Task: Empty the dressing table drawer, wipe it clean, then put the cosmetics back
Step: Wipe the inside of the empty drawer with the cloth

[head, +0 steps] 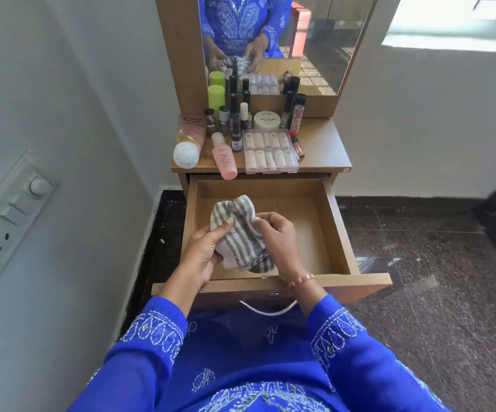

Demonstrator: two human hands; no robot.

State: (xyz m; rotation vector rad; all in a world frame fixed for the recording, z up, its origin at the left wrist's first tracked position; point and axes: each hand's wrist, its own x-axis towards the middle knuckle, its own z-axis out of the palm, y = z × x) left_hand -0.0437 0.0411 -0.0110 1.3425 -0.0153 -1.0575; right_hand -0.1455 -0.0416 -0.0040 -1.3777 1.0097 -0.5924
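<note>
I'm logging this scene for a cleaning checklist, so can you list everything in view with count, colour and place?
drawer: one, light wood, pulled open, nothing resting on its visible floor
cloth: one, grey and white striped, held over the drawer
dressing table top: one, light wood, above the drawer
clear nail box: one, transparent, pale tips, front of the top
pink bottle: one, lying by the box
white-capped tube: one, pink, lying at the top's left edge
white jar: one, behind the box
green-capped bottle: one, back left
small polish bottles: several, dark caps, centre back
mirror: one, behind
switchboard: one, white, left wall
left hand: grips the cloth
right hand: pinches the cloth
</note>
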